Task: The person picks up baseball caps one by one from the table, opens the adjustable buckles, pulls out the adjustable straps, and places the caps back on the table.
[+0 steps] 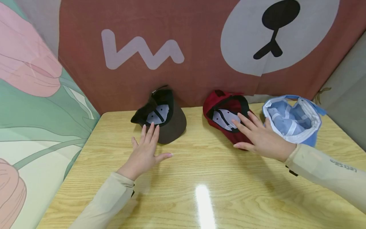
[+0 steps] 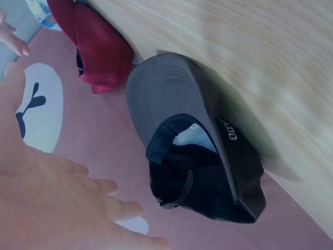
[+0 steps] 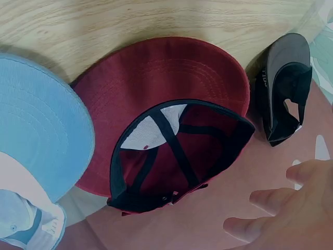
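Three baseball caps lie with their hollow insides showing along the far side of the table. My left hand [image 1: 143,152], fingers spread, is in front of the black cap [image 1: 176,122], its fingertips overlapping the cap's lower edge in the head view. In the left wrist view the black cap's brim [image 2: 164,94] faces up beside the palm. My right hand [image 1: 264,140] hovers with straight, spread fingers over the dark red cap [image 1: 211,101], covering part of its brim. Right of it, partly behind that hand, lies the light blue cap [image 1: 310,127]. Neither hand holds anything.
The wooden table [image 1: 171,190] ends at a brown cloth [image 1: 200,82] with a cartoon bear face, hanging right behind the caps. A floral curtain [image 1: 37,127] borders the left side, and a grey surface [image 1: 349,86] stands at the right.
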A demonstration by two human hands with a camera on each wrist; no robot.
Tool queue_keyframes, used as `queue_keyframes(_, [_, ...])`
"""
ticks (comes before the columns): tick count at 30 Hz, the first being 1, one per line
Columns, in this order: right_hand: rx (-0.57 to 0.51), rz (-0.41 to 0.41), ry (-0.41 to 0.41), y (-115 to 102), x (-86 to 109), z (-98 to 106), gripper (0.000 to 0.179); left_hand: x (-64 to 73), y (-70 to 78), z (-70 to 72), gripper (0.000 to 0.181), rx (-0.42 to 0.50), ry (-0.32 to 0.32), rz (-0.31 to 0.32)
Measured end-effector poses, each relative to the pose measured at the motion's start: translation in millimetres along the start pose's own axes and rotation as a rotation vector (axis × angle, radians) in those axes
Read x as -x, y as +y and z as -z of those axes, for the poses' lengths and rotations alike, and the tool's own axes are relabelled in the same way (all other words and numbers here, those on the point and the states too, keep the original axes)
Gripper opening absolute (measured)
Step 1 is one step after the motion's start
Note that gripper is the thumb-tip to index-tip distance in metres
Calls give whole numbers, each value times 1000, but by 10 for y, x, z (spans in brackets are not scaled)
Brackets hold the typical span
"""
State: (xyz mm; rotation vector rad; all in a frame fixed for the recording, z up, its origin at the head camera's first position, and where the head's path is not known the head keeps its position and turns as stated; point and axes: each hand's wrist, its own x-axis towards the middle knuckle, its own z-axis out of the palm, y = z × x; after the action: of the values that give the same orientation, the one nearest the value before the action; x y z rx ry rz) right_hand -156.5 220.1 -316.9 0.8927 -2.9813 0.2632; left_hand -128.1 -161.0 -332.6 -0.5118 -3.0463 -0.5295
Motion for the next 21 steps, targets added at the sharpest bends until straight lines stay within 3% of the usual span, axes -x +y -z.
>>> queue_keyframes(10, [-65, -1, -23, -20, 5, -39, 78, 26, -10, -13, 104, 21, -11, 7])
queue_keyframes(21, [-50, 12, 3, -48, 47, -27, 77, 21, 10, -25, 103, 28, -12, 15])
